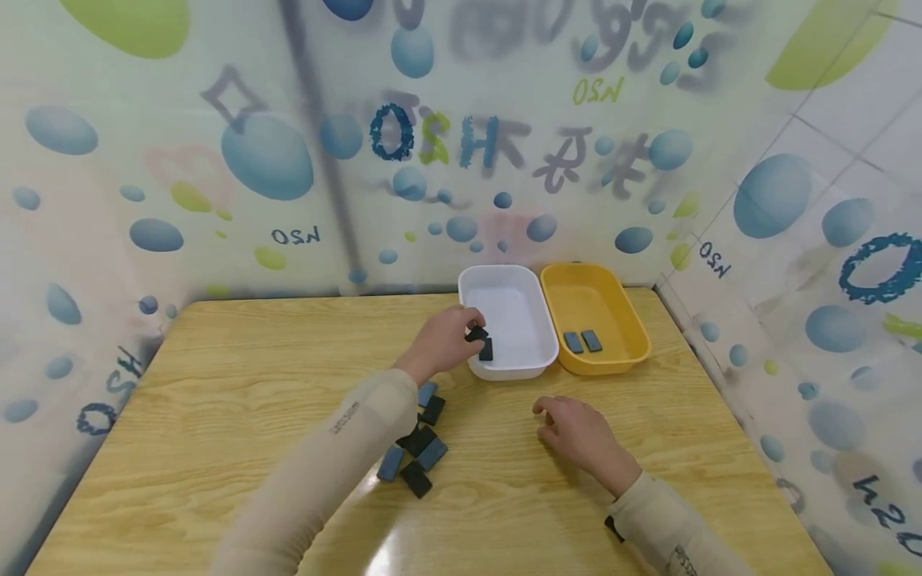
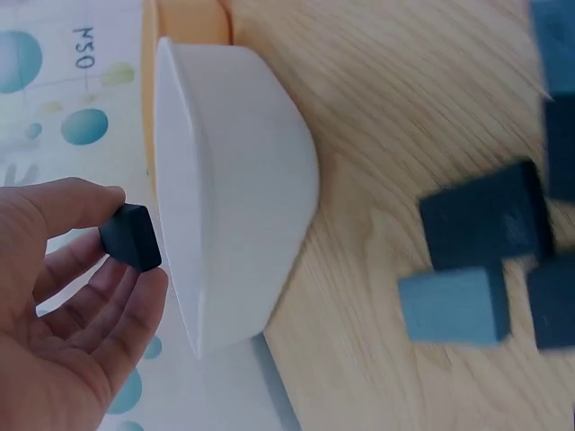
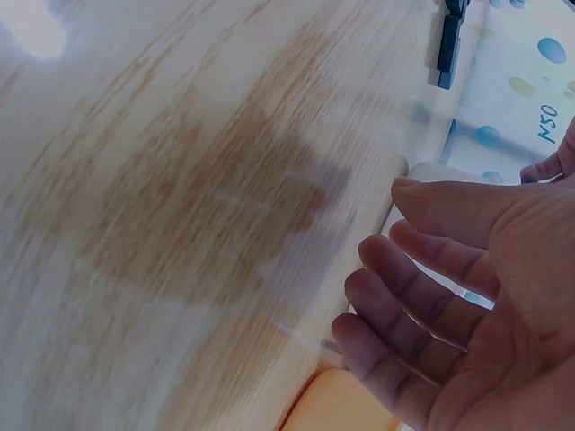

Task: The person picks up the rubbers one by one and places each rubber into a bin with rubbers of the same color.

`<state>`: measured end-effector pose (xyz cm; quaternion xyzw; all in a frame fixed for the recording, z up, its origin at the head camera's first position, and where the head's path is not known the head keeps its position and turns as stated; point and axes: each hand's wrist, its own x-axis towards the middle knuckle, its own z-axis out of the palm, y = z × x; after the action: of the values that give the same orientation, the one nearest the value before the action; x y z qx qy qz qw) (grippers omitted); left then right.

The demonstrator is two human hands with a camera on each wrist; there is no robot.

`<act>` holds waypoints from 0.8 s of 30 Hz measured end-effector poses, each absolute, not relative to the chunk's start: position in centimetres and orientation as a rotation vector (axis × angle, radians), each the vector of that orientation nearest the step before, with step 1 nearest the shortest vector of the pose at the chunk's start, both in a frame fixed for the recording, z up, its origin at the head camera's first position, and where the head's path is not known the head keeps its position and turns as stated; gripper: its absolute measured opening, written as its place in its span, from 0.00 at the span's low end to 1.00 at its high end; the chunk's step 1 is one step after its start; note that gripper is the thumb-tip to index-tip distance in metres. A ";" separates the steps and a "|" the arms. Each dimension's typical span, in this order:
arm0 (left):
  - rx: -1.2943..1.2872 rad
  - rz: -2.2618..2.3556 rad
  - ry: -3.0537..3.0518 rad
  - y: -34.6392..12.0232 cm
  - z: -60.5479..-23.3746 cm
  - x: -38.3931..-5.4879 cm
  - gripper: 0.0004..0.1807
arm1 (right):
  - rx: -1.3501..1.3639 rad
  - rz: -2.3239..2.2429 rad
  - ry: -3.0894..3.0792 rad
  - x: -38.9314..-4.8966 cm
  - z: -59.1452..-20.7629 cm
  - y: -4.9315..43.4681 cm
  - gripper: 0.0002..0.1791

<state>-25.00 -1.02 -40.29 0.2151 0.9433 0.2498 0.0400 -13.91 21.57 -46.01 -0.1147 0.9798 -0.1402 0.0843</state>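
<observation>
My left hand pinches a small black block between thumb and fingertips. It is over the near left part of the white bin. Inside that bin, just below my fingers, another black block shows. My right hand hangs over the table in front of the bins, fingers loosely bent and holding nothing. Two blue-grey blocks lie in the yellow bin. A loose cluster of black and blue-grey blocks lies beside my left forearm, which partly hides it.
The bins stand side by side at the back of the wooden table, near the patterned wall covering. Another patterned sheet borders the table's right side. My left sleeve crosses the table's middle.
</observation>
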 end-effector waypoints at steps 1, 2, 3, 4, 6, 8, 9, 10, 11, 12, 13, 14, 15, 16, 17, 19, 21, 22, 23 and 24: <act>0.647 0.772 2.888 -0.7 -40.3 -25.1 0.15 | -0.340 -0.420 2.924 -13.9 -46.0 21.7 0.12; 0.638 0.782 2.886 -0.3 -40.3 -25.3 0.15 | -0.340 -0.420 2.924 -13.9 -46.0 21.7 0.12; 0.630 0.795 2.882 0.0 -40.3 -25.4 0.15 | -0.340 -0.423 2.923 -14.0 -46.0 21.8 0.12; 0.622 0.806 2.877 0.4 -40.4 -25.5 0.15 | -0.339 -0.426 2.924 -14.0 -46.0 21.9 0.12; 0.604 0.829 2.868 1.1 -40.4 -25.6 0.15 | -0.338 -0.425 2.926 -14.0 -46.0 22.0 0.11; 0.589 0.842 2.866 1.7 -40.4 -25.8 0.15 | -0.339 -0.429 2.929 -13.9 -46.0 22.1 0.11; 0.579 0.844 2.863 2.1 -40.4 -25.9 0.15 | -0.336 -0.433 2.931 -13.9 -45.9 22.1 0.11; 0.567 0.854 2.859 2.4 -40.5 -26.0 0.15 | -0.333 -0.433 2.931 -13.9 -45.9 22.1 0.11; 0.556 0.865 2.853 2.7 -40.6 -26.1 0.15 | -0.327 -0.434 2.929 -13.9 -45.8 22.1 0.11; 0.542 0.868 2.850 3.0 -40.7 -26.2 0.15 | -0.319 -0.439 2.926 -13.8 -45.8 22.1 0.11; 0.525 0.870 2.844 3.4 -40.8 -26.3 0.15 | -0.309 -0.448 2.920 -13.8 -45.8 22.1 0.11; 0.500 0.876 2.834 3.7 -40.9 -26.4 0.15 | -0.298 -0.453 2.915 -13.8 -45.8 22.1 0.11; 0.479 0.874 2.827 4.0 -41.1 -26.5 0.15 | -0.293 -0.451 2.913 -13.7 -45.8 22.2 0.11; 0.455 0.879 2.816 4.3 -41.3 -26.6 0.14 | -0.290 -0.453 2.914 -13.7 -45.8 22.2 0.11; 0.434 0.875 2.809 4.6 -41.5 -26.7 0.14 | -0.289 -0.454 2.914 -13.7 -45.8 22.3 0.11; 0.395 0.880 2.790 5.0 -41.9 -26.9 0.14 | -0.293 -0.454 2.919 -13.8 -45.9 22.4 0.11; 0.373 0.867 2.781 5.3 -42.2 -26.9 0.13 | -0.303 -0.452 2.929 -13.8 -46.0 22.5 0.11; 0.363 0.860 2.777 5.4 -42.3 -26.9 0.13 | -0.305 -0.455 2.931 -13.8 -46.0 22.5 0.11; 0.355 0.846 2.777 5.6 -42.5 -27.0 0.13 | -0.305 -0.455 2.931 -13.8 -46.0 22.6 0.11; 0.344 0.836 2.776 5.7 -42.6 -27.0 0.13 | -0.305 -0.454 2.932 -13.8 -46.1 22.7 0.11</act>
<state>-26.95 5.70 -42.59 0.1170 0.9450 0.2847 0.1107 -13.80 22.66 -46.09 -0.1019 0.9799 -0.1518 0.0795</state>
